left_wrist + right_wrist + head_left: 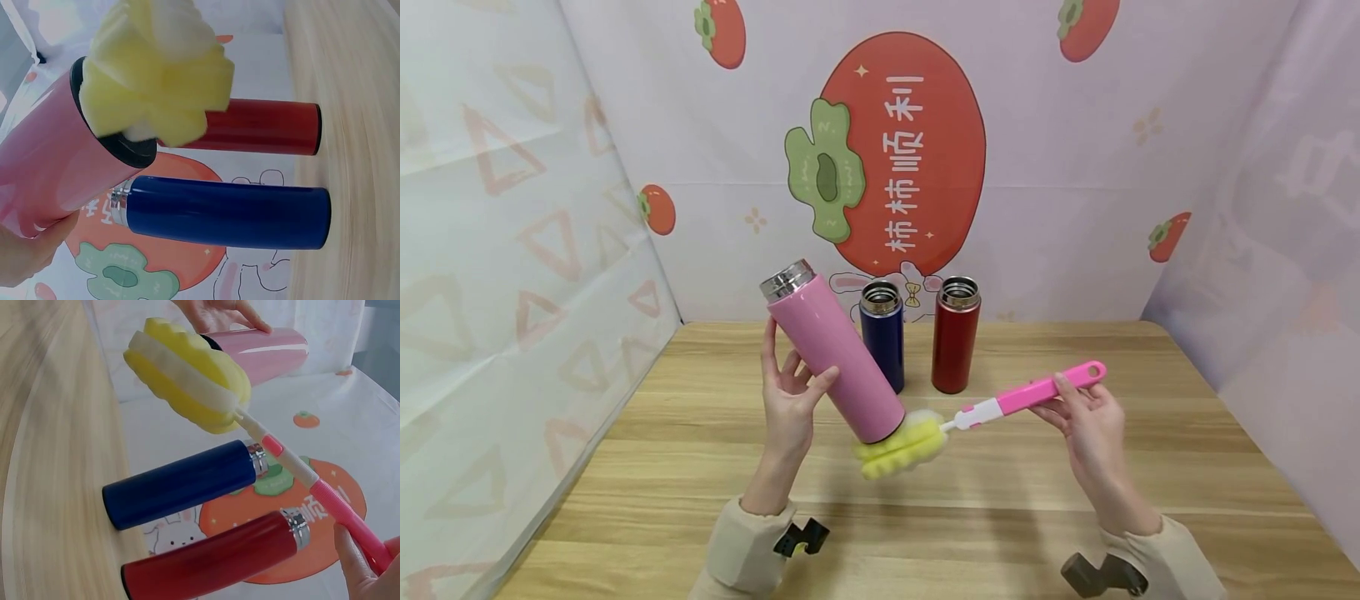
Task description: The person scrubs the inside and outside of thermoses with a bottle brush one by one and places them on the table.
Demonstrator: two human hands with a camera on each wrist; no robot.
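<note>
In the head view my left hand [790, 408] grips a pink vacuum flask [838, 354], lidless and tilted, its steel mouth up to the left and its base down to the right. My right hand [1093, 421] holds a bottle brush by its pink and white handle [1037, 393]. The brush's yellow and white sponge head [902, 447] overlaps the flask's dark base in the head view. From the left wrist, the sponge head [156, 75] covers part of that base [128, 150]. In the right wrist view the thumb [353, 556] lies along the handle.
Behind the pink flask a blue flask [883, 342] and a red flask [956, 337] stand upright near the back of the wooden table [700, 467], both without lids. A printed cloth backdrop [1037, 167] rises behind the table, with cloth sides left and right.
</note>
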